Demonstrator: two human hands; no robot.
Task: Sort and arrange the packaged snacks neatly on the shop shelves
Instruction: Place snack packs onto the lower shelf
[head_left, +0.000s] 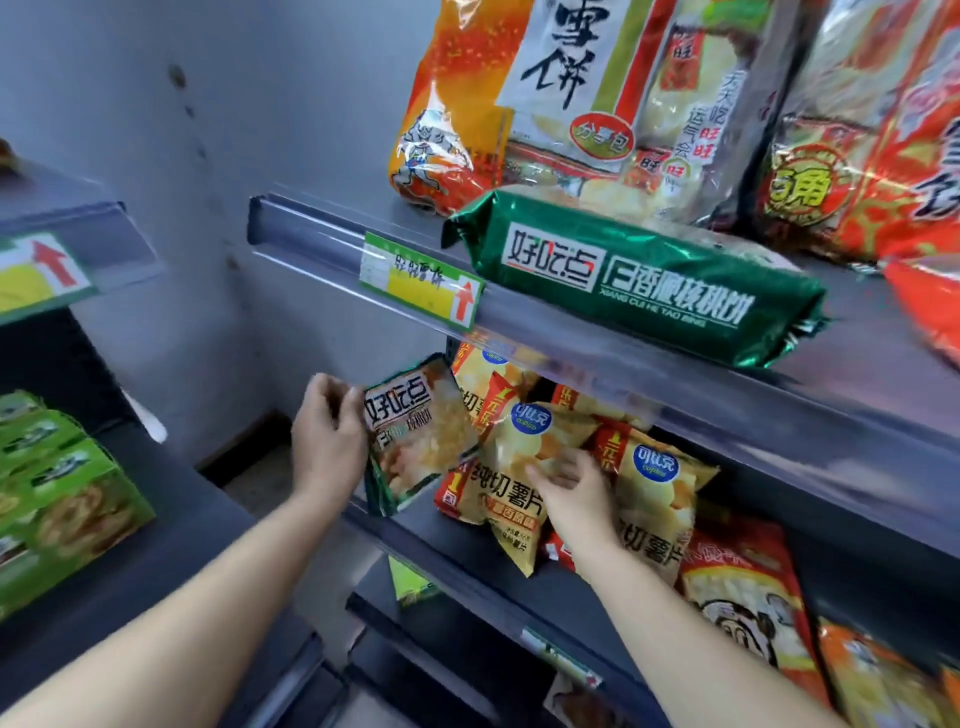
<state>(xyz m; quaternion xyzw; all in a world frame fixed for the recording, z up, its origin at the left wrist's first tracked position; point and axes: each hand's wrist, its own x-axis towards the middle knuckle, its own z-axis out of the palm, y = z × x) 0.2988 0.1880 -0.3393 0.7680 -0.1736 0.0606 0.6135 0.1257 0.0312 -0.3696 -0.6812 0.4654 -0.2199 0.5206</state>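
My left hand (330, 439) grips the left edge of a green-trimmed walnut biscuit packet (415, 434) standing tilted at the left end of the middle shelf (415, 525). My right hand (569, 486) rests on a yellow potato chip bag (514, 499), fingers curled over its front. Several more yellow chip bags (657, 488) lie jumbled beside it under the upper shelf. A long green biscuit pack (639, 275) lies flat on the upper shelf (322, 228).
Big rice cracker bags (519, 98) stand on the upper shelf behind the green pack, with red bags (878, 156) to the right. Orange snack bags (748, 597) fill the lower right. Green boxes (57, 493) sit on a separate shelf at left. A grey wall is behind.
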